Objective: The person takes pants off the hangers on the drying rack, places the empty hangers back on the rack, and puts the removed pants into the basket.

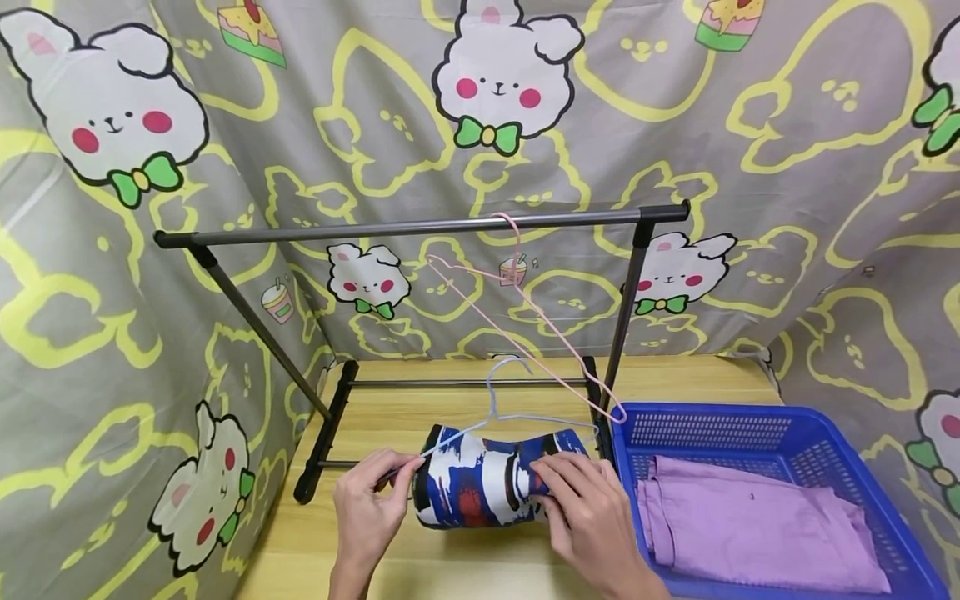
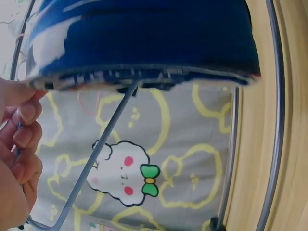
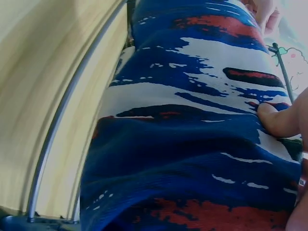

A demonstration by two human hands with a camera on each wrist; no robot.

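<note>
A light-blue clothes hanger (image 1: 491, 400) hangs in the hands, its hook pointing up. A garment (image 1: 468, 492) printed in blue, white, red and black lies draped over its lower bar. My left hand (image 1: 375, 500) pinches the hanger's left arm near its corner, fingertips right at the cloth's edge. In the left wrist view, a slanted hanger bar (image 2: 103, 132) runs up into the cloth tube (image 2: 144, 43). With thumb and fingers, my right hand (image 1: 588, 512) grips the garment's right part; its thumb (image 3: 274, 120) presses on the printed fabric (image 3: 192, 125). The garment's underside is hidden.
Behind the hands stands a dark metal clothes rack (image 1: 420, 229) with a pink hanger (image 1: 540, 312) on its rail. A blue plastic basket (image 1: 705, 425) at the right holds folded purple cloth (image 1: 757, 525). Below is a wooden tabletop (image 1: 292, 542); a printed curtain (image 1: 405, 75) surrounds it.
</note>
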